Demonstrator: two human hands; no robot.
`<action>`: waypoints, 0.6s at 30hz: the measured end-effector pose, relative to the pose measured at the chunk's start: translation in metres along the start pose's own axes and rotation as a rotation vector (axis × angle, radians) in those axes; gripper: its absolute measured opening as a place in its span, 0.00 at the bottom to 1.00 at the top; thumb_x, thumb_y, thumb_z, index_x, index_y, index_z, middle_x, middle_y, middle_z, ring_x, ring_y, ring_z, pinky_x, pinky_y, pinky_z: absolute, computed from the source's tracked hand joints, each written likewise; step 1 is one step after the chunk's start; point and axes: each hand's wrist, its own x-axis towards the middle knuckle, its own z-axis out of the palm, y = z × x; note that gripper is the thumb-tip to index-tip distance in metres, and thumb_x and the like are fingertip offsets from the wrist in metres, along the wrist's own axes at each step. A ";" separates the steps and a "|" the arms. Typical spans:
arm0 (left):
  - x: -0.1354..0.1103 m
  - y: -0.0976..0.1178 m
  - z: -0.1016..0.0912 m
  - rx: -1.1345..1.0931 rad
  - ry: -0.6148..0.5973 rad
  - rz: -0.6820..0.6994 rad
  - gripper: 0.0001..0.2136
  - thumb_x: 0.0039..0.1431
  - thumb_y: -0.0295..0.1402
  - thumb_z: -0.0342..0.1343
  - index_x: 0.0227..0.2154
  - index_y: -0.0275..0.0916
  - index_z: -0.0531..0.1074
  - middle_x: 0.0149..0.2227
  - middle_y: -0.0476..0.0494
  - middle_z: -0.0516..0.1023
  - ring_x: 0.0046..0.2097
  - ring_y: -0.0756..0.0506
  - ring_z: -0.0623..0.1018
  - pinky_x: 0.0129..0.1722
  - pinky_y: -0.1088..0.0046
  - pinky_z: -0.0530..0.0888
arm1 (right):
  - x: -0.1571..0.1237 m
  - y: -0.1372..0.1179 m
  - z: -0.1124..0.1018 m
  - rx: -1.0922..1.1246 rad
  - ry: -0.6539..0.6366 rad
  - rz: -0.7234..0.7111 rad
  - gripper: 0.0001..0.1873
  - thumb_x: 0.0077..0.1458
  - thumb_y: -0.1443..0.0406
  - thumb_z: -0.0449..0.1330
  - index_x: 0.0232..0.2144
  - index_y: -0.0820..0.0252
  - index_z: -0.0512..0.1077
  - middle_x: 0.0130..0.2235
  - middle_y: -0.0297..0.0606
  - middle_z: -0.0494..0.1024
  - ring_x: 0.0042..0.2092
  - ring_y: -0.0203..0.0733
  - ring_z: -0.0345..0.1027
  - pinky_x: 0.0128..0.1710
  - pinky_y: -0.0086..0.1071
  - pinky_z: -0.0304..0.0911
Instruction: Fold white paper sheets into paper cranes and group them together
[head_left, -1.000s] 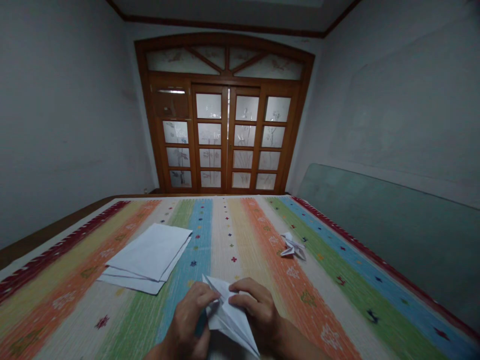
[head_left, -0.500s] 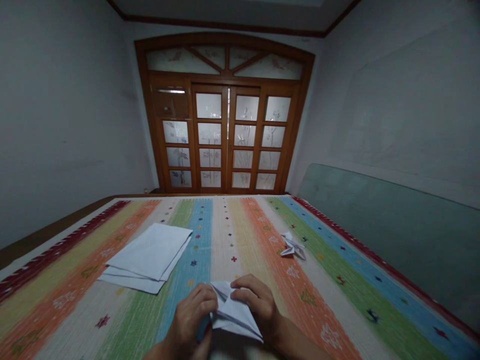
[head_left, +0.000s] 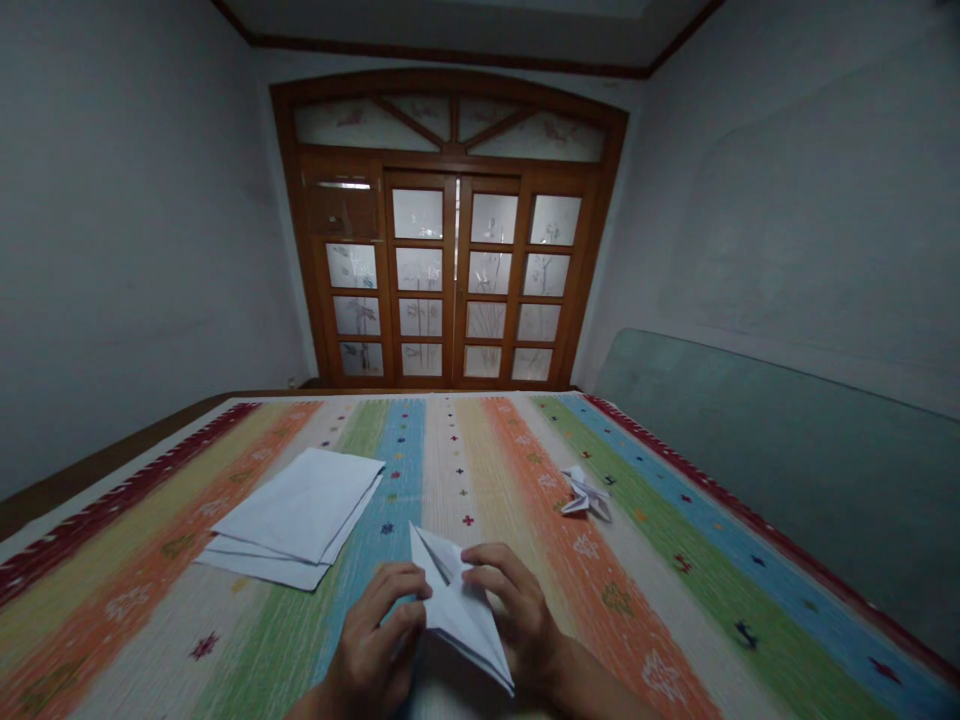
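Pinching folded paper (head_left: 465,618) near the middle of bench's (head_left: 112,455) near edge, on left flank with left grip (head_left: 386,630), on right flank with right grip (head_left: 517,610), touching with both so neither nearer; long axis slanted far-left to near-right. On striped cloth (head_left: 499,500), sheet stack (head_left: 300,505) toward left edge, small folded piece (head_left: 583,491) toward right. Beyond, plain wall (head_left: 135,220), wooden doors (head_left: 453,280) past far edge, green panel (head_left: 765,450) along right edge.

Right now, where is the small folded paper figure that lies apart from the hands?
In the head view, the folded paper figure lies right of centre on the striped cloth, where an orange stripe meets a pale one, beyond the right hand.
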 end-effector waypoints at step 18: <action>-0.007 -0.002 0.001 0.002 -0.033 -0.033 0.13 0.59 0.15 0.50 0.37 0.39 0.73 0.36 0.43 0.74 0.39 0.44 0.76 0.39 0.69 0.77 | -0.007 0.005 0.004 -0.007 -0.161 0.052 0.24 0.59 0.63 0.60 0.57 0.59 0.63 0.49 0.50 0.71 0.48 0.48 0.72 0.44 0.36 0.75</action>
